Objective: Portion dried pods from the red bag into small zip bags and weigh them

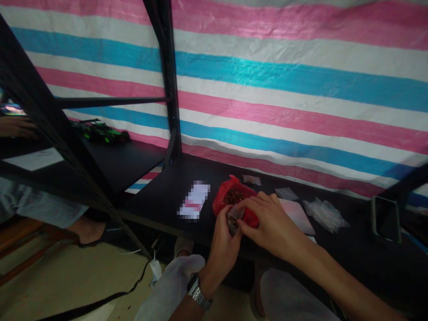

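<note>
My left hand (224, 243), a watch on its wrist, is closed around a small clear plastic bag (232, 221) with small brown pieces inside. The fingers of my right hand (264, 218) pinch the upper part of that bag. Just behind both hands, an open red plastic bag (220, 196) holds a heap of small brown pieces (234, 196); I cannot make out what they are. Part of the red bag is hidden by my right hand.
A filled small bag (251, 180), a flat clear bag (286, 193), a pile of clear bags (326, 215) and a phone (385, 219) lie on the black table (160, 191). A pale flat pad (296, 216) is partly covered. At left are a shelf post (63, 129), a green-black model car (102, 132) and another person's hand (16, 127).
</note>
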### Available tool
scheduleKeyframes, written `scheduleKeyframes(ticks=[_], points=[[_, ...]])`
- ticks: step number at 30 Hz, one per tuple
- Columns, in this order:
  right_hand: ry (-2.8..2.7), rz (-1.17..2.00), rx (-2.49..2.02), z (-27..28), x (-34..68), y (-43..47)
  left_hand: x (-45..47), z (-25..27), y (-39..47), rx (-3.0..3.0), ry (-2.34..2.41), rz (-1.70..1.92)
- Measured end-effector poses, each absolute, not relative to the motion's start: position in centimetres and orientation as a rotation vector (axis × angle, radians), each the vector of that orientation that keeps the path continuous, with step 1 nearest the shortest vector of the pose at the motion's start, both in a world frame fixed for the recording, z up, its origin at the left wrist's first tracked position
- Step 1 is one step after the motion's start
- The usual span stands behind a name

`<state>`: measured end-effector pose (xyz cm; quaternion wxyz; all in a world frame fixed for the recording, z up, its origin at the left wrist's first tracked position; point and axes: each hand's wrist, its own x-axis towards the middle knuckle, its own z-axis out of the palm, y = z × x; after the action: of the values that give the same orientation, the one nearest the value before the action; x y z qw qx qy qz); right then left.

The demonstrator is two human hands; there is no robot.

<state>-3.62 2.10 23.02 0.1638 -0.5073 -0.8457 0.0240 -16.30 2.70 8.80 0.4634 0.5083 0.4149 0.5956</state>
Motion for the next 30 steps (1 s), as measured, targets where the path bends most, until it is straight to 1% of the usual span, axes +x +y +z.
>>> scheduleKeyframes(ticks=[6,11,16,18,21,24,26,28,30], points=[[-2.232,0.420,-1.540,22.7,-3.0,3.2,-16.7,9.3,2.7,1.256,1.069,1.471],[-2.029,0.798,-1.456,21.4,-2.4,3.9,-16.9,9.2,2.8,1.275,1.101,1.477],[-1.890,0.944,-1.480,21.0,-1.9,4.4,-16.9,9.5,2.8,1.271,1.079,1.484],[-1.847,0.907,-1.505,21.0,-1.8,5.1,-16.8,9.7,2.8,1.258,1.078,1.483],[-1.836,0.666,-1.631,21.0,-1.8,6.8,-16.6,9.8,2.8,1.247,1.094,1.501],[-2.016,0.396,-1.798,21.3,-2.1,7.8,-16.5,9.9,2.8,1.250,1.105,1.522],[-2.171,0.271,-1.782,21.5,-2.2,7.2,-16.5,10.0,2.7,1.246,1.113,1.521],[-2.243,0.236,-1.663,21.6,-2.4,5.5,-16.7,9.9,2.6,1.242,1.114,1.525],[-2.247,0.365,-1.538,21.4,-2.6,3.3,-16.8,9.8,2.4,1.235,1.097,1.544]])
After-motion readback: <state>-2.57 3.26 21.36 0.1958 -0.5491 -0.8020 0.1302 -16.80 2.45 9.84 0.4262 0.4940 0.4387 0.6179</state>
